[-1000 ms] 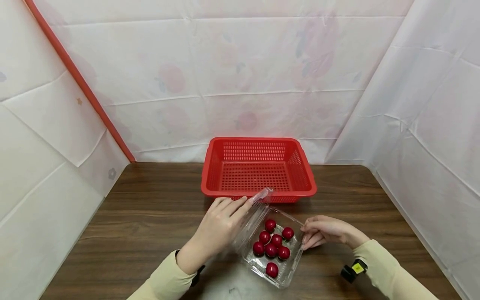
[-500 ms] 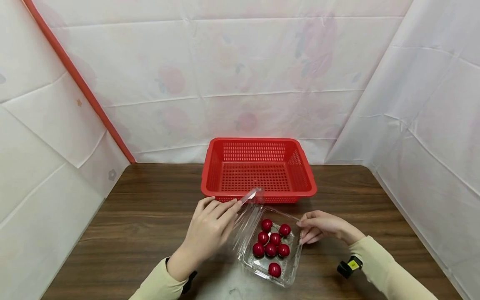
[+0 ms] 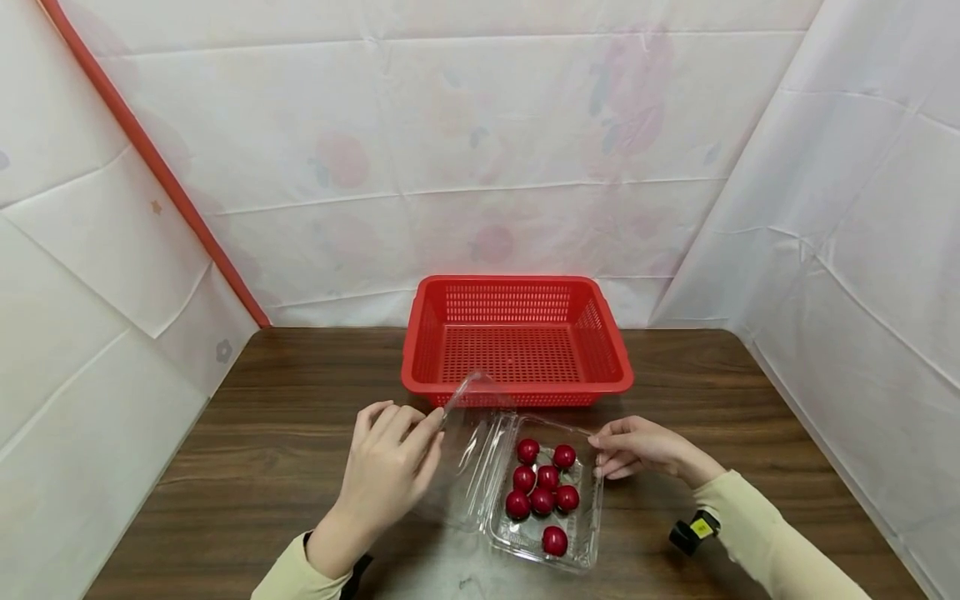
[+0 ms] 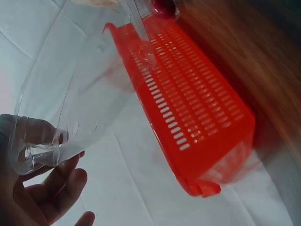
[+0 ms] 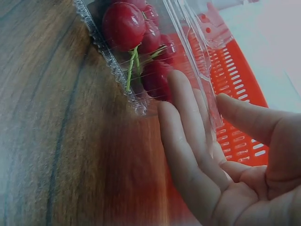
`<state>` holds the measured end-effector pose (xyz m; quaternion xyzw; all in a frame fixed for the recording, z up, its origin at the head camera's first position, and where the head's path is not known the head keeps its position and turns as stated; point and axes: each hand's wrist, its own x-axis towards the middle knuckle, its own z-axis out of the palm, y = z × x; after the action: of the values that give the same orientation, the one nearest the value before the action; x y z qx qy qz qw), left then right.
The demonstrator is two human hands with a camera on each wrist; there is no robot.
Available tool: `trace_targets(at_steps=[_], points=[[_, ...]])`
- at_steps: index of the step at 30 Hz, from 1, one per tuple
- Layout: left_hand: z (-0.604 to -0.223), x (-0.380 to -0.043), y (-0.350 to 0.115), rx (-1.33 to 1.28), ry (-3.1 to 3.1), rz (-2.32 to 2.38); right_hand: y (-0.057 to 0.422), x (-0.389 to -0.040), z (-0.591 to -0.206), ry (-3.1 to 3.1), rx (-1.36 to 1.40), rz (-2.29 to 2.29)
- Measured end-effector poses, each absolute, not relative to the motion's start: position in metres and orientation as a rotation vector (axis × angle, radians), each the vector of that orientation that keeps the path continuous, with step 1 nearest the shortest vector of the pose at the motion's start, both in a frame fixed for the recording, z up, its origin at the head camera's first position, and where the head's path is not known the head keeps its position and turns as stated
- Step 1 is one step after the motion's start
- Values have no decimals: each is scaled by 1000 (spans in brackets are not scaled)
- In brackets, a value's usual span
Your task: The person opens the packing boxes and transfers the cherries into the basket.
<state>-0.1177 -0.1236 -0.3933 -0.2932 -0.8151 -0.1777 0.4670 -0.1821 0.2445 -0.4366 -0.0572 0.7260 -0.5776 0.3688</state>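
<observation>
A clear plastic clamshell box (image 3: 525,535) lies in front of me with several dark red cherries (image 3: 542,500) in its tray. In the head view its transparent lid (image 3: 457,475) leans up and outward on the left side. My left hand (image 3: 393,458) pinches the lid's edge between thumb and fingers; the left wrist view shows that thumb through the plastic. My right hand (image 3: 637,452) pinches the tray's right rim near the far corner. Seen from the right wrist, the thumb is on the rim and the fingers (image 5: 181,141) lie along the outer wall. Green stems (image 5: 131,68) show among the cherries.
A red perforated plastic basket (image 3: 517,389) stands just behind the box, with nothing inside. The dark wood table (image 3: 285,450) is enclosed by white cloth walls (image 3: 480,125), and a red strip (image 3: 157,162) runs down the left one.
My left hand has moved left, swinging the lid further from the tray. The box has turned slightly, its right side shifting a little left along with my right hand.
</observation>
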Motion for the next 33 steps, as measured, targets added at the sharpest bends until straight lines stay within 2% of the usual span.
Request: trace_targets(at_steps=[33], points=[[-429,-101,-170,-533,-2168,-283,226,-194,-437,1897,-169,-1543]])
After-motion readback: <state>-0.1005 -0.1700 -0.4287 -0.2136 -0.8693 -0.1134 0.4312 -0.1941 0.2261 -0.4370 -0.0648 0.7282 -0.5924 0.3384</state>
